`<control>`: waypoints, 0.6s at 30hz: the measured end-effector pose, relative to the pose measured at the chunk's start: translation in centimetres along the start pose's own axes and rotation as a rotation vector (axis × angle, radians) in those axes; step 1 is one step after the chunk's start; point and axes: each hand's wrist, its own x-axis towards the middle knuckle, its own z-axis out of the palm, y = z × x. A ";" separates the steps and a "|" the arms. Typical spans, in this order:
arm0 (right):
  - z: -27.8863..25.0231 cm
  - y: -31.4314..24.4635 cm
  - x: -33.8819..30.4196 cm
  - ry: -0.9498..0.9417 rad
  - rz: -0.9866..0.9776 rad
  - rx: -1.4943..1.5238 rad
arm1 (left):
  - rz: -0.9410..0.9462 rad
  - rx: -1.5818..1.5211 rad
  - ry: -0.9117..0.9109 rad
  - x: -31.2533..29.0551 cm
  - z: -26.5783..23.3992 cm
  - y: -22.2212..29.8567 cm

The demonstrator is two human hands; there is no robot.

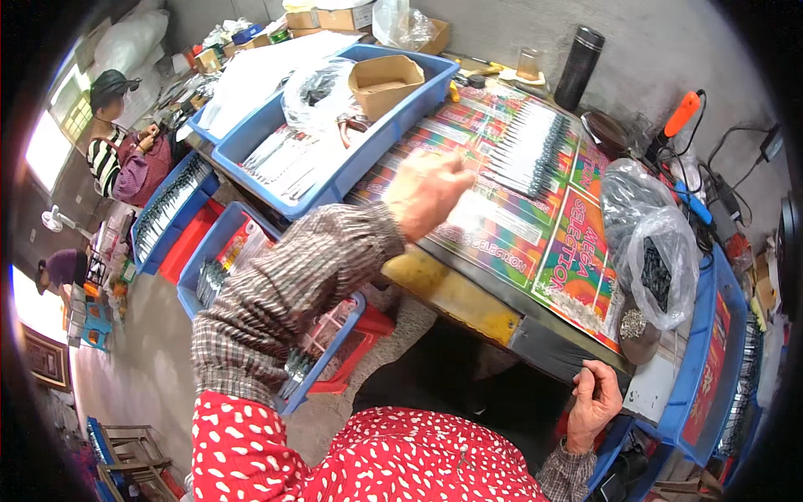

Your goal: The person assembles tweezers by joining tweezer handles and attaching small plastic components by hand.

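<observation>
My left hand [425, 194] hangs over the left part of the worktable, its fingers curled in; whatever they hold, if anything, is hidden. To its right lies a neat row of thin metal pieces [529, 149] with dark ends, side by side on the colourful printed sheet [493, 238] that covers the table. By the table's near right edge is my right hand [595, 408], thumb and fingers bent together. I cannot make out anything between them. Next to that hand, a small heap of tiny light metal parts [633, 325] sits near the table corner.
Left on the table is a blue tray [326, 188] with thin pieces, plastic bags and an open carton [385, 82]. A black flask [580, 67], a clear bag of dark parts [661, 268] and an orange-handled tool [682, 115] stand right. Blue bins [188, 276] stand lower left; a person [125, 151] sits beyond.
</observation>
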 end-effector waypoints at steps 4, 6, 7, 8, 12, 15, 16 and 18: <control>0.1 -0.2 0.2 -0.013 0.018 -0.019 | -0.185 0.247 0.008 -2.1 -5.8 -4.4; 0.1 -0.2 0.1 -0.029 0.048 -0.015 | -0.331 0.294 -0.053 -2.9 -7.6 -6.9; 0.1 0.1 0.1 -0.030 0.053 -0.022 | -0.406 0.310 -0.105 -3.4 -8.1 -8.2; 0.1 0.2 0.1 -0.030 0.059 -0.028 | -0.425 0.290 -0.158 -4.0 -8.6 -9.4; 0.2 0.2 0.4 -0.052 0.052 -0.050 | -0.527 0.318 -0.344 -7.6 -8.4 -14.9; 0.1 -0.2 0.3 -0.036 0.060 -0.081 | -0.535 0.306 -0.385 -8.2 -6.3 -16.3; 0.1 -0.2 0.4 -0.037 0.079 -0.079 | -0.581 0.353 -0.427 -8.1 -5.7 -16.7; 0.1 -0.1 0.4 -0.037 0.098 -0.079 | -0.651 0.369 -0.465 -7.8 -5.4 -16.7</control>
